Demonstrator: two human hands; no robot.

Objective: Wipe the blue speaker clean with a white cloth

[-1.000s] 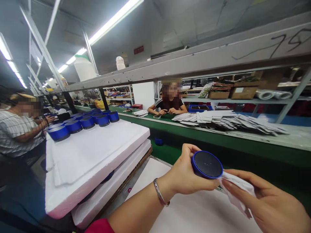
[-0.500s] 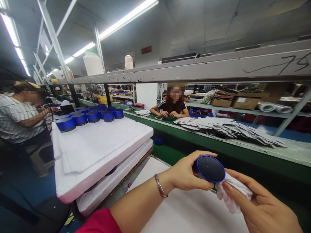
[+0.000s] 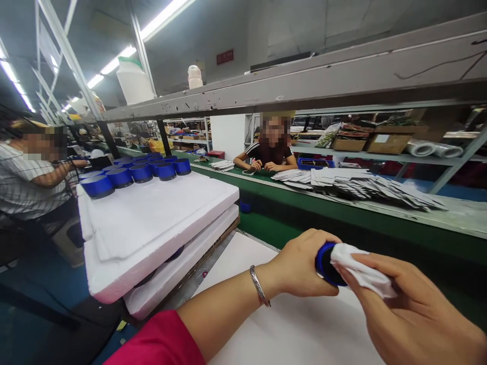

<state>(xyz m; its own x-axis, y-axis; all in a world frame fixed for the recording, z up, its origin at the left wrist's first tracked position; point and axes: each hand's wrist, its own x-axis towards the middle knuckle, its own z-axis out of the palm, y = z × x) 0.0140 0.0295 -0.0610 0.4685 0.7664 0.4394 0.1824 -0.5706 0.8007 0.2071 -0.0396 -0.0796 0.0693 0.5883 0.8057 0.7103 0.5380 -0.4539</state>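
Note:
My left hand (image 3: 304, 263) is wrapped round a small round speaker (image 3: 324, 262) with a blue body and a dark face. In my right hand (image 3: 411, 299) a white cloth (image 3: 363, 271) is pinched between thumb and fingers. The cloth presses on the speaker's dark face and hides much of it. Both hands are held above a white sheet (image 3: 304, 329) on the bench. To the left, several similar blue round pieces (image 3: 97, 186) stand in rows on a white foam board (image 3: 163, 218).
More foam (image 3: 190, 268) lies stacked under the top board. A green conveyor belt (image 3: 266, 223) runs past the bench, with a pile of white cards (image 3: 353, 185) beyond it. A co-worker (image 3: 272, 152) sits across; another person (image 3: 34, 172) works at left. A shelf beam (image 3: 266, 94) crosses overhead.
The white cloth has moved from the speaker's edge onto its face. The speaker has turned in my left hand, and the view has shifted slightly.

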